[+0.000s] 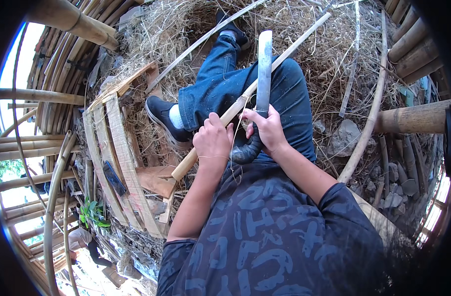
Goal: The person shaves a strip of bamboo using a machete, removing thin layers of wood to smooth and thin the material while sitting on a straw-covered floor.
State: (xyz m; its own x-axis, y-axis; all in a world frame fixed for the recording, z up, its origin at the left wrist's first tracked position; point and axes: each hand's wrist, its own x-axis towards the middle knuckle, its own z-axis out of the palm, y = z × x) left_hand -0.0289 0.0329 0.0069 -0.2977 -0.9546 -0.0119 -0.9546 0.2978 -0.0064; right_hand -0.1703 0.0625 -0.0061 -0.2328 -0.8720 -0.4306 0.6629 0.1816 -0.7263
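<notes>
A pale bamboo stick (186, 166) slants across my lap, its near end at the lower left and its far end beyond my bent knee. My left hand (211, 139) is closed round its lower part. My right hand (270, 129) grips a machete (265, 69) by its dark, curved handle (247, 152). The blade points away from me, crossing in front of the stick; I cannot tell whether they touch. A thin, pale fibre (238, 173) loops down between my wrists. The right fingertips are partly hidden behind the handle.
Dry straw (146, 44) covers the ground around my legs. A slatted wooden frame (124, 153) with a dark phone-like object (114, 178) lies left. Rocks (351, 138) and a long bent pole (371, 123) are right. Bamboo rails (40, 97) enclose both sides. Another person (82, 241) is lower left.
</notes>
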